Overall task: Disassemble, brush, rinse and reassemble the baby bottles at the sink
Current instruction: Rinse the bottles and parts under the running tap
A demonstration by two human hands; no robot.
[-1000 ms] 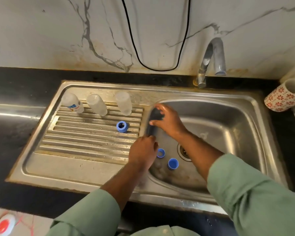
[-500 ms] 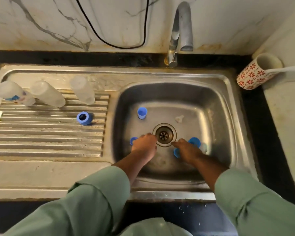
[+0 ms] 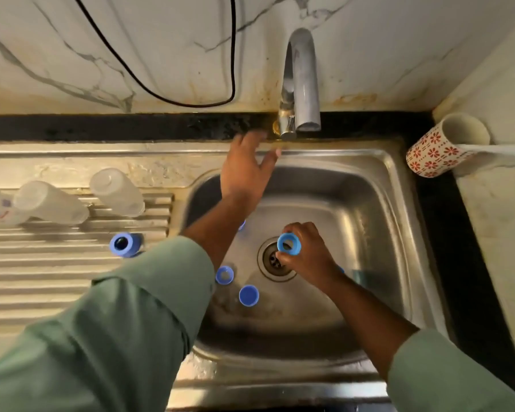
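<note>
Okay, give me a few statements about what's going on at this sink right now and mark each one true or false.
1. The right hand holds a blue ring over the drain. True.
2. The left hand grips a bottle. False: it reaches, fingers spread, toward the tap and holds nothing.
3. Water pours from the tap. False: no stream shows.
4. Clear bottles lie on the drainboard. True.
5. The patterned mug sits in the basin. False: it stands on the counter to the right.

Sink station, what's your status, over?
Left hand open, reaching toward tap. Right hand holding blue ring over drain. No water running. Nothing blocking.
</note>
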